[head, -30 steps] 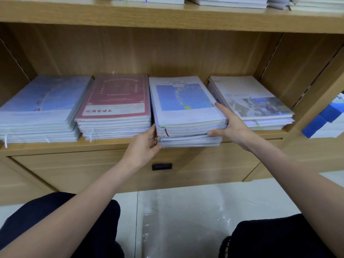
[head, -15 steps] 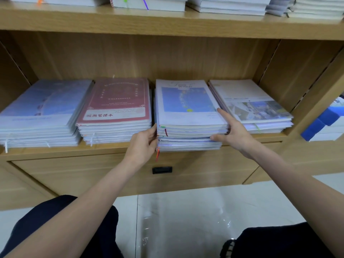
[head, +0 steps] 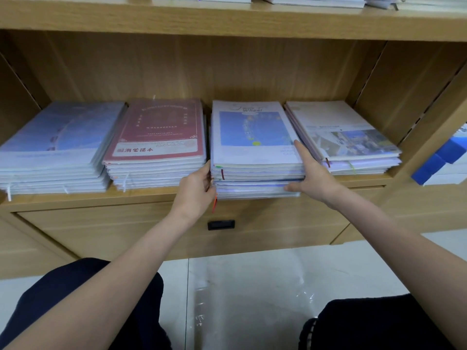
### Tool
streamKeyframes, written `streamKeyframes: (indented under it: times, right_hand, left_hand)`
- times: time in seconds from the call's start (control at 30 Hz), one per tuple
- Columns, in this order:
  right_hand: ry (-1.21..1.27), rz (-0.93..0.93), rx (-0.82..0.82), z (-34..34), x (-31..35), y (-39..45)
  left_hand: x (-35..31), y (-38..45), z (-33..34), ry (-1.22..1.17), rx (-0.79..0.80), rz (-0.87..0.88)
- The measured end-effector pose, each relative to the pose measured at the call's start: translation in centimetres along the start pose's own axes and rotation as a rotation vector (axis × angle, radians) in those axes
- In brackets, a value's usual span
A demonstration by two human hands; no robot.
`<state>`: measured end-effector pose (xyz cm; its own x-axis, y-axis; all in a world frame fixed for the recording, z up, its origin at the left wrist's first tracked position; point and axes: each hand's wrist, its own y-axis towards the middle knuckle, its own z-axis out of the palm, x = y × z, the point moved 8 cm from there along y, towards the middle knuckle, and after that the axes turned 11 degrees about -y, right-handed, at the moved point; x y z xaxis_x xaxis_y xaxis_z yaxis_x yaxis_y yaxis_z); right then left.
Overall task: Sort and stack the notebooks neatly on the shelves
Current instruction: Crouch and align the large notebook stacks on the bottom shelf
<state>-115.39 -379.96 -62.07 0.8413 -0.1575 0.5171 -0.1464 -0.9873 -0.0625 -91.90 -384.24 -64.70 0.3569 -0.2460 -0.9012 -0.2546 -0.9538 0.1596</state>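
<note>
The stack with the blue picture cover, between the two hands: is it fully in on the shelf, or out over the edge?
Partly out. The lower notebooks of the blue-cover stack overhang the shelf's front edge, above the drawer front.

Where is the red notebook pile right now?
In the head view, the red notebook pile sits on the wooden shelf, second from the left, between the pale blue pile and the pile both hands touch.

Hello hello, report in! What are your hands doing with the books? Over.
Left hand and right hand press the sides of the third stack. Stack overhangs the shelf edge. Neighbour stacks close on both sides.
</note>
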Motion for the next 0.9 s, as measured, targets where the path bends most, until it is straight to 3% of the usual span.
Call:
streamKeyframes:
  times: [0.23, 0.37, 0.53, 0.9]
  right_hand:
    - [-0.126, -0.022, -0.036, -0.2, 0.4, -0.4]
    - [-0.156, -0.006, -0.044, -0.4, 0.2, -0.4]
    - [-0.16, -0.017, -0.038, -0.8, 0.1, -0.5]
    - [-0.145, -0.045, -0.032, -1.0, 0.0, -0.6]
  left_hand:
    - [0.0, 0.0, 0.5, 0.278, 0.01, 0.06]
    - [0.7, 0.0, 0.5, 0.204, 0.056, 0.03]
    - [0.2, -0.3, 0.2, 0.171, -0.04, 0.085]
    - [-0.5, -1.2, 0.2, 0.255, -0.057, 0.153]
